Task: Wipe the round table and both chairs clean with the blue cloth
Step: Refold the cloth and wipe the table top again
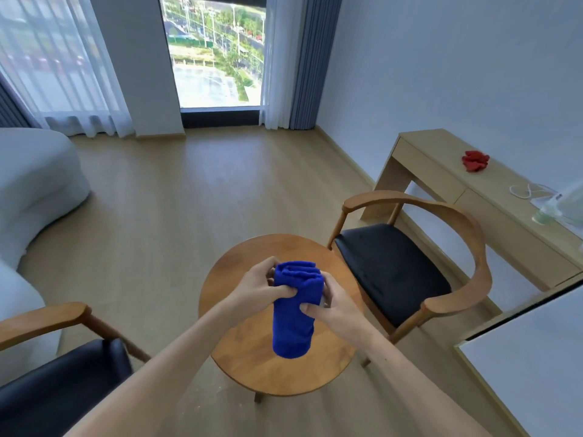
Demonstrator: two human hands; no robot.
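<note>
Both hands hold a folded blue cloth point(295, 310) in the air above the round wooden table point(239, 370). My left hand point(260, 287) grips its upper left side, thumb pressed into the fabric. My right hand point(331, 305) grips its right side a little lower, thumb on the front. The cloth hangs down in a thick fold below both hands. One wooden chair with a black seat point(394, 269) stands to the right of the table. The second chair point(60, 386) is at the lower left, partly cut off by the frame.
A light wooden desk point(492, 197) runs along the right wall, carrying a red cloth point(475, 160) and a white cable point(523, 190). A white bed point(34, 190) fills the left side. Bare wood floor point(195, 190) lies between the table and the window.
</note>
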